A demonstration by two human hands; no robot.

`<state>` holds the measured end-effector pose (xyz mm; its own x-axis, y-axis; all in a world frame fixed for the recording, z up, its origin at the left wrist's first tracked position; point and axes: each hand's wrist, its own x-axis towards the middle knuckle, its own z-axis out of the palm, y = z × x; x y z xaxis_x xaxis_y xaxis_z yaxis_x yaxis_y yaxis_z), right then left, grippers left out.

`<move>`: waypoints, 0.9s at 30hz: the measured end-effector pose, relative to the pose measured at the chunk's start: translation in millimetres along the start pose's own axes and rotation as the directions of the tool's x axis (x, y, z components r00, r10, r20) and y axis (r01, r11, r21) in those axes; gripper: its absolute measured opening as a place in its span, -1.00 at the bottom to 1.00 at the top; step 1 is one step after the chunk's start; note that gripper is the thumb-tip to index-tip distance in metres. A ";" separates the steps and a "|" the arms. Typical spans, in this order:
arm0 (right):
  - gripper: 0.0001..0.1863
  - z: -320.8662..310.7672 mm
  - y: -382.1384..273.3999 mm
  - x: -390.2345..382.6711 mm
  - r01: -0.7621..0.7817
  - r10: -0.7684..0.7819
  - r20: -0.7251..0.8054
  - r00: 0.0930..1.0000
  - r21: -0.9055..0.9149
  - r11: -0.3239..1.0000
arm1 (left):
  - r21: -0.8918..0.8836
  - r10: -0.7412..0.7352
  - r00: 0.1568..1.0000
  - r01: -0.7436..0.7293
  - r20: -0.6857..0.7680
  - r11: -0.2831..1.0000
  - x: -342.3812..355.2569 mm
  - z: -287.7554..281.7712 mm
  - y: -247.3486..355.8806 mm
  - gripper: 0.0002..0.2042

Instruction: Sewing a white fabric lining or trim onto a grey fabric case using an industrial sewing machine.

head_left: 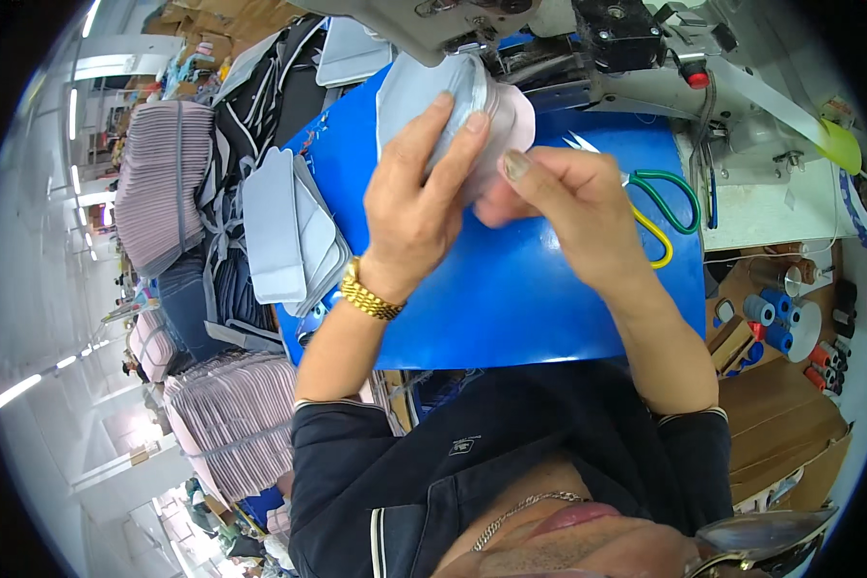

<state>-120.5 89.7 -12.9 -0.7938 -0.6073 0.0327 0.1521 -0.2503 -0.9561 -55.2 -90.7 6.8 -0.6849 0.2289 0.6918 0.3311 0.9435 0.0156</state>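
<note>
A light grey, rounded fabric piece with a pale pink underside is beneath the sewing machine head, on the blue table top. My left hand grips it, two fingers stretched across its upper face and the thumb hidden. A gold watch circles that wrist. At the piece's right edge, my right hand is closed, thumb against curled fingers. Those fingertips are blurred, and what they pinch cannot be made out. Just right of this hand lie scissors with one green and one yellow handle, blades partly covered.
Grey fabric pieces are stacked at the table's left edge. Beyond them stand tied bundles of pink-edged pieces and dark straps. Thread spools and a cardboard box sit at right. A yellow-green piece hangs by the machine.
</note>
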 end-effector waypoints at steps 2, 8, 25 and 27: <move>-0.60 -10.2 -0.9 11.8 -0.050 0.045 -0.025 0.999 -0.294 0.955 | 0.091 0.083 0.994 -0.090 0.070 0.992 10.3 -11.6 -8.1 -0.47; -0.58 8.9 36.1 26.0 -0.173 0.175 0.048 0.983 -0.054 0.984 | 0.228 0.180 0.936 -0.255 0.304 0.940 21.6 -32.1 1.7 -0.61; -0.51 18.0 76.0 49.4 -0.013 0.007 0.053 0.999 0.110 0.994 | 0.220 0.080 0.975 -0.126 0.207 0.967 27.1 -0.7 -0.1 -0.59; -0.51 22.2 78.3 52.9 -0.040 0.033 0.044 0.998 0.157 0.987 | 0.247 0.079 0.979 -0.125 0.189 0.961 25.6 2.7 -2.6 -0.60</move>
<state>-137.5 21.2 -79.5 -0.7616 -0.6479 0.0138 0.2742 -0.3414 -0.8990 -75.3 -86.6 22.6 -0.7668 0.3437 0.5421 0.2438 0.9372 -0.2494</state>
